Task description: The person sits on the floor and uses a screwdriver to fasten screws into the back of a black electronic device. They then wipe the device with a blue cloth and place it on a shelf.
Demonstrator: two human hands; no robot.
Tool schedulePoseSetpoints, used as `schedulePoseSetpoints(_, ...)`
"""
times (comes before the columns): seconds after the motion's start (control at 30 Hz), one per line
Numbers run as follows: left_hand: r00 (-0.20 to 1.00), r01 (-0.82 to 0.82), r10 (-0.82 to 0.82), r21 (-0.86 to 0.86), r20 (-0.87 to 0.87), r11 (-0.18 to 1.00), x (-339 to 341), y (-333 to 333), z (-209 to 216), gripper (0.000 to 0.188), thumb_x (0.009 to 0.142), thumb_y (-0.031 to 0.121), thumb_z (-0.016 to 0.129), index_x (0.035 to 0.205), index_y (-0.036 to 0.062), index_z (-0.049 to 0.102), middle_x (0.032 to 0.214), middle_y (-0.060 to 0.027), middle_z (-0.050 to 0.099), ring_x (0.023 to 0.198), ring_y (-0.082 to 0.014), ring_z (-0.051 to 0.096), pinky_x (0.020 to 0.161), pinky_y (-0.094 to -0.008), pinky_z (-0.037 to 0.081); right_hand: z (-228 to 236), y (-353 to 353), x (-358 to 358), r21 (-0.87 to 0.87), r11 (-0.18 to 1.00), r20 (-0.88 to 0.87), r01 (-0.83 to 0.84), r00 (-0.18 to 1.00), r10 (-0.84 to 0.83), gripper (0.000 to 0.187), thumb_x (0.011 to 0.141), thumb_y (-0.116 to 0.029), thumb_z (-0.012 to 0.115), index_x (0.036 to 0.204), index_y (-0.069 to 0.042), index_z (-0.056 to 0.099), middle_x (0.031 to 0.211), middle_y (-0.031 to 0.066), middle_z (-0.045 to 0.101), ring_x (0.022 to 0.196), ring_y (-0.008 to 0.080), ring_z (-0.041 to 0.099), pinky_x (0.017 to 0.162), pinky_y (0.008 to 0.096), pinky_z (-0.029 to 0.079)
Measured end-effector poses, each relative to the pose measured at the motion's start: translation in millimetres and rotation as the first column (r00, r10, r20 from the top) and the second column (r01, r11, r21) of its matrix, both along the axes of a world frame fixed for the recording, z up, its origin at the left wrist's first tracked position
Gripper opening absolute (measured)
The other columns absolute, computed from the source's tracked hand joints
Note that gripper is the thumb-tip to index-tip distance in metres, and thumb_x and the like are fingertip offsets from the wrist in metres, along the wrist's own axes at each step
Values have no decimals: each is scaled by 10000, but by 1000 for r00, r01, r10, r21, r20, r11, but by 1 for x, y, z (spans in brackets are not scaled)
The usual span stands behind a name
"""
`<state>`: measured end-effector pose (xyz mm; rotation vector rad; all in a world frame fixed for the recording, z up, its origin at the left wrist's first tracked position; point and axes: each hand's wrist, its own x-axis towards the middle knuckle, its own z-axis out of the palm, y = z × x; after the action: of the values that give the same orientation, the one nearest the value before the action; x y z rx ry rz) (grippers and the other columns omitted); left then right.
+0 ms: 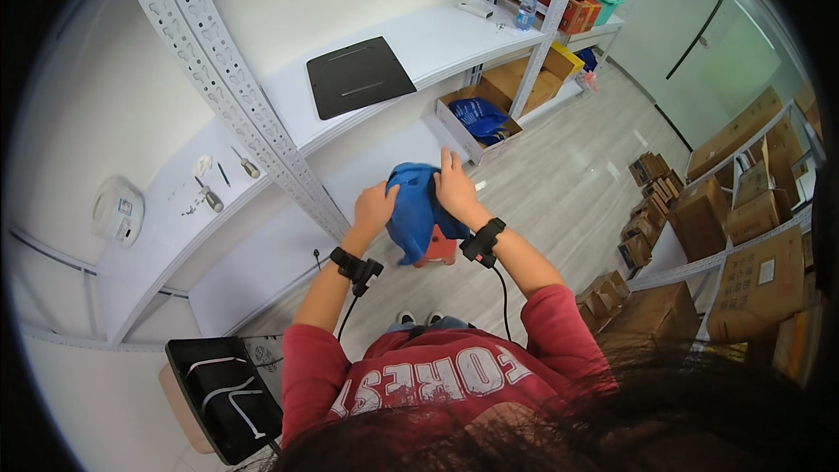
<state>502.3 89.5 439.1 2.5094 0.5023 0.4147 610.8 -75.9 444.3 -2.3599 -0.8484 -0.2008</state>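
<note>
A limp blue piece of cloth or bag [411,218] hangs in folds in front of me, held up between both hands; its exact kind I cannot make out. My left hand [374,208] grips its left edge with closed fingers. At the upper right edge, my right hand [456,190] holds it too, its fingers pointing up and the thumb side against the fabric. Below and partly hidden behind the blue fabric stands a red stool [439,249].
A white shelf [441,44] ahead carries a black flat panel [360,77] and a water bottle [526,10]. Screwdrivers [210,198] and a white tub [119,211] occupy the left shelf. Cardboard boxes [703,220] line the right. A black folding chair [218,398] stands lower left.
</note>
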Motion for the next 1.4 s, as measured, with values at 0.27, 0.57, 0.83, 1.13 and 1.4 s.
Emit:
schedulePoseSetpoints(0.27, 994, -29, 43, -135, 98, 990, 13, -14, -25, 527, 913, 382, 530, 610, -49, 562, 594, -247, 559, 526, -385, 559, 538, -445, 447, -17, -9, -23, -13, 823, -63, -568, 822, 566, 988, 624, -171, 799, 1435, -23, 255, 1299, 263, 435, 1074, 460, 504, 900, 433, 464)
schedulePoseSetpoints(0.57, 877, 324, -198, -235, 437, 916, 22, -4, 0, 372, 841, 327, 669, 820, -43, 633, 852, -157, 614, 732, -271, 609, 602, -373, 445, -4, 11, -1, 97, 950, -80, -297, 949, 305, 665, 677, -40, 686, 1293, -89, 443, 1035, 213, 594, 885, 423, 591, 716, 470, 493)
schedulePoseSetpoints(0.83, 923, 233, -199, -65, 330, 970, 42, 16, -24, 1220, 579, 418, 851, 1433, -94, 148, 1451, -326, 220, 1314, -443, 303, 1067, -470, 280, 78, 30, 11, 282, 900, 60, -332, 943, 329, 448, 690, -15, 643, 1113, -51, 503, 970, 207, 588, 892, 426, 570, 729, 470, 474)
schedulePoseSetpoints(1.13, 976, -66, 120, -282, 179, 957, 140, 31, -25, 789, 668, 291, 762, 1312, 12, 401, 1333, -248, 440, 1185, -404, 478, 933, -448, 422, 121, 12, 72, 383, 879, 131, -283, 959, 252, 745, 662, 61, 603, 1356, -79, 372, 1209, 188, 514, 1051, 396, 545, 811, 397, 480)
schedulePoseSetpoints(1.4, 911, -63, 212, -387, 354, 920, 243, 20, 13, 390, 870, 277, 608, 1162, 22, 562, 1066, -226, 652, 982, -330, 644, 817, -376, 493, 79, 3, 189, -152, 897, 236, -415, 866, 440, 1125, 593, -35, 774, 1498, -128, 112, 1473, 309, 141, 1276, 501, 322, 1043, 479, 353)
